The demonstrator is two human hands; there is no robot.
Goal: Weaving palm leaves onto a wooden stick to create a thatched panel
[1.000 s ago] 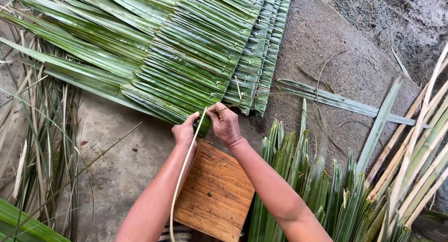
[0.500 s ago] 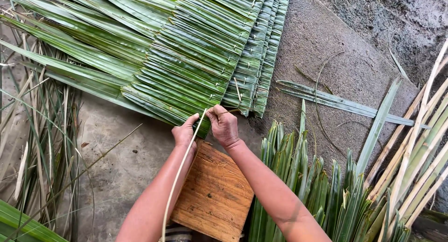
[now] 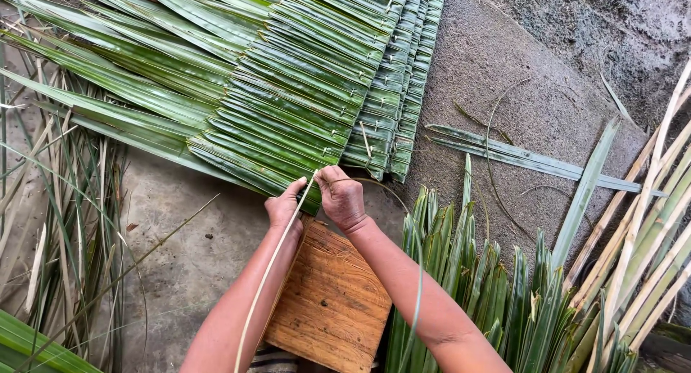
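Hands (image 3: 284,206) (image 3: 340,196) pinch a pale, thin, springy leaf-rib strip (image 3: 270,272) at the near edge of the stitched green palm-leaf panel (image 3: 288,106), each grip closed on it; light, whippy, probably best held near the panel.

Wooden board (image 3: 331,301), loose leaf bundle (image 3: 497,294)

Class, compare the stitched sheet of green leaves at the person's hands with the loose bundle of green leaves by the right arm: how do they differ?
The stitched sheet lies flat, its leaves overlapped in rows and pinned together; the loose bundle is unjoined, its tips fanning apart. Both the left hand and the right hand work at the sheet's edge; the bundle lies untouched beside the right forearm. Both are long green leaves lying on the ground.
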